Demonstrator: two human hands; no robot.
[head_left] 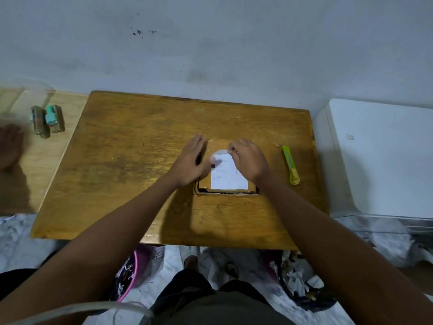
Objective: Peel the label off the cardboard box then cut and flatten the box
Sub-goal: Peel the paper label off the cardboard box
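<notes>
A small brown cardboard box lies flat on the wooden table, with a white label on its top face. The label's far edge curls up off the cardboard. My right hand pinches that lifted far edge between thumb and fingers. My left hand lies flat with straight fingers on the box's left side, pressing it down. Both hands hide the far part of the box.
A yellow-green utility knife lies on the table right of the box. Two small teal and brown objects sit on a lighter surface to the left. A white appliance stands to the right. Bags and paper scraps lie below the table's near edge.
</notes>
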